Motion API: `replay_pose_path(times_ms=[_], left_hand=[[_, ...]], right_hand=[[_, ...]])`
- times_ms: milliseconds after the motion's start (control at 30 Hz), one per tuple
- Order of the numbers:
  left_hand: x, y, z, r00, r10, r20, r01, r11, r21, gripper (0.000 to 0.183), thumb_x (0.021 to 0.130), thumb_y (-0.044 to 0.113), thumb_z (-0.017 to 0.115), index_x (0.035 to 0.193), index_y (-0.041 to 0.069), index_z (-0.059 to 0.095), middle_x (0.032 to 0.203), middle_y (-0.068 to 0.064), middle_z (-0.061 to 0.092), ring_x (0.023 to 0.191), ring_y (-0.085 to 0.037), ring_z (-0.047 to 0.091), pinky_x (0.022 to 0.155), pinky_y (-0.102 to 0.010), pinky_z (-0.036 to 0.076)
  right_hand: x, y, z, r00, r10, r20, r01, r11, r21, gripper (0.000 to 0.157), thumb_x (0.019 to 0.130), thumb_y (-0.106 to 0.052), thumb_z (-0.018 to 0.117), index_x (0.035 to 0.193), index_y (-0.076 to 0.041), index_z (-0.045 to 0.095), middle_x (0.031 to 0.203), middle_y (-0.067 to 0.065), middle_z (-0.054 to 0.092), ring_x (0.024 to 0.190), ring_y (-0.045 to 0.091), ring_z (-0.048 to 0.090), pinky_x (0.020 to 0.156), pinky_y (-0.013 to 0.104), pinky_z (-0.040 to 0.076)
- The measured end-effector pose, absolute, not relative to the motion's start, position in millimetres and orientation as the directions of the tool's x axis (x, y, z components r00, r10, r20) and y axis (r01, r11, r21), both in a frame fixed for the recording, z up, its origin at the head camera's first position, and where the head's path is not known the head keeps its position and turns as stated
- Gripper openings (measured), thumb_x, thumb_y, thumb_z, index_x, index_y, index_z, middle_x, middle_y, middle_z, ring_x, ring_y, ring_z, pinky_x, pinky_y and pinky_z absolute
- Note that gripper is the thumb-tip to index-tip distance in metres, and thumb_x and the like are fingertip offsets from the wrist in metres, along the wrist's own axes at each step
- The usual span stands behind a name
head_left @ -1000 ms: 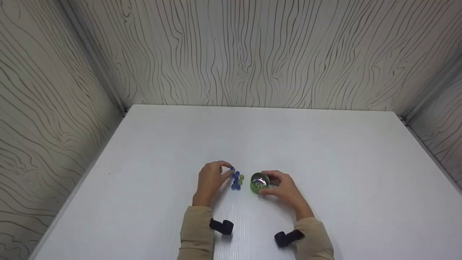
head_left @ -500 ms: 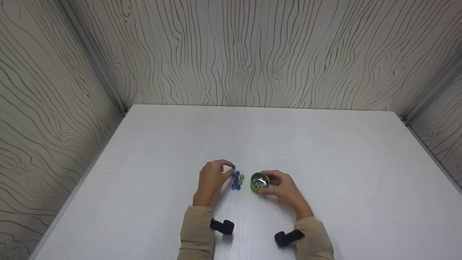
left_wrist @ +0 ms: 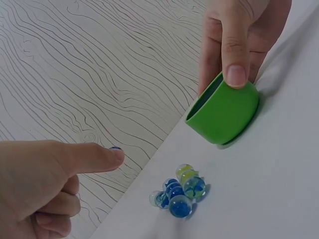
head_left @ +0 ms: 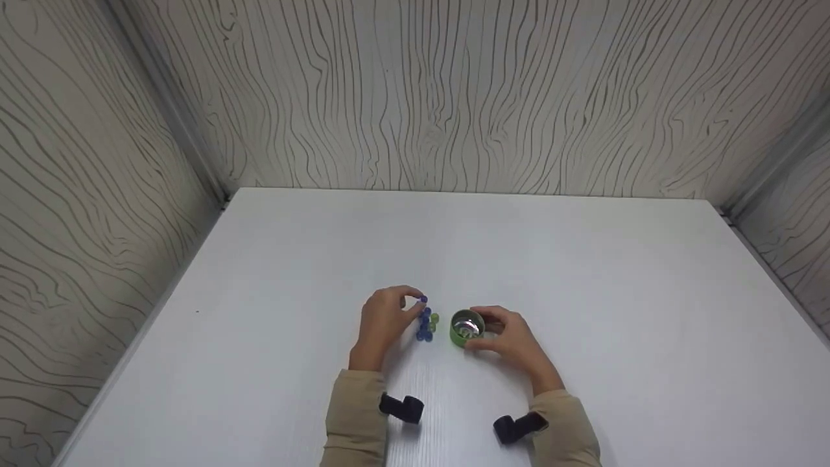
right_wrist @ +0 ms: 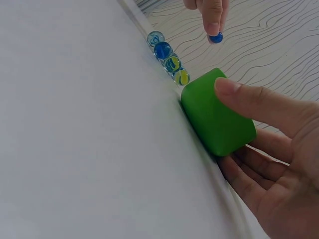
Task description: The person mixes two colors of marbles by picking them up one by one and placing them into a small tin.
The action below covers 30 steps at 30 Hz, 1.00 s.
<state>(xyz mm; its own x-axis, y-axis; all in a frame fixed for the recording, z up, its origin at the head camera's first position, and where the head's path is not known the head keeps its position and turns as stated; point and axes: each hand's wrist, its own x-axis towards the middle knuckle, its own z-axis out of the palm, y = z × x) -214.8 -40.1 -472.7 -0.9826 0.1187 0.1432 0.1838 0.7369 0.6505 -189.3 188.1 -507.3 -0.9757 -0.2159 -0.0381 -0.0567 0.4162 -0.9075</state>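
My left hand [head_left: 381, 321] pinches a blue marble [head_left: 424, 299] between thumb and index finger. The right wrist view shows that marble [right_wrist: 216, 38] raised above the table. Below and beside the left fingertips, several blue glass marbles [left_wrist: 180, 205] lie bunched together with a few yellow-green ones [head_left: 434, 318]. To their right stands a small green cup [right_wrist: 214, 117], its mouth facing up and something shiny and greenish inside. My right hand [head_left: 512, 337] grips the cup from its right side, thumb on the near wall and fingers behind.
All of this sits on a white table [head_left: 583, 272]. A wall with a wood-grain pattern [head_left: 428, 97] rises behind its far edge, and similar panels stand to the left and right. Black wrist cameras [head_left: 403, 408] stick out from both tan sleeves [head_left: 563, 428].
My left hand has lifted the blue marble off the far end of the bunch and moved slightly to the right with it. The right hand and green cup have stayed in place.
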Motion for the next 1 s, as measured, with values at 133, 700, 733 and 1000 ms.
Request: replay_pose_path(times_ms=[133, 700, 733, 1000], left_hand=[[-214, -38, -471, -0.983, 0.124, 0.133, 0.181, 0.736, 0.653, 0.017, 0.085, 0.022, 0.071, 0.100, 0.014, 0.076, 0.088, -0.007, 0.074, 0.077, -0.015, 0.061, 0.065, -0.026, 0.046], [-210, -34, -465, -0.979, 0.148, 0.143, 0.205, 0.747, 0.633, 0.018, 0.085, 0.024, 0.071, 0.101, 0.015, 0.075, 0.086, -0.005, 0.073, 0.071, -0.010, 0.053, 0.063, -0.022, 0.043], [-210, -33, -464, -0.979, 0.149, 0.137, 0.202, 0.747, 0.633, 0.018, 0.086, 0.024, 0.071, 0.101, 0.015, 0.075, 0.088, -0.005, 0.073, 0.072, -0.011, 0.055, 0.064, -0.024, 0.044], [-209, -27, -463, -0.980, 0.165, 0.113, 0.199, 0.748, 0.633, 0.019, 0.086, 0.024, 0.071, 0.101, 0.014, 0.075, 0.094, -0.005, 0.075, 0.078, -0.015, 0.061, 0.069, -0.028, 0.049]], right_hand=[[-188, 188, -507, -0.976, -0.214, -0.033, -0.059, 0.412, -0.909, 0.068, 0.072, -0.014, 0.084, 0.129, 0.007, 0.053, 0.129, 0.028, 0.058, 0.119, 0.041, 0.059, 0.101, 0.038, 0.049], [-190, 188, -509, -0.978, -0.205, -0.035, -0.052, 0.401, -0.914, 0.066, 0.074, -0.016, 0.083, 0.129, 0.006, 0.054, 0.128, 0.027, 0.059, 0.119, 0.040, 0.060, 0.101, 0.039, 0.049], [-190, 188, -509, -0.978, -0.205, -0.035, -0.051, 0.400, -0.915, 0.066, 0.074, -0.016, 0.083, 0.129, 0.006, 0.054, 0.129, 0.027, 0.058, 0.119, 0.040, 0.060, 0.101, 0.039, 0.048], [-189, 188, -507, -0.980, -0.195, -0.049, -0.034, 0.402, -0.915, 0.066, 0.074, -0.016, 0.082, 0.130, 0.005, 0.054, 0.130, 0.026, 0.058, 0.121, 0.040, 0.059, 0.102, 0.040, 0.048]])
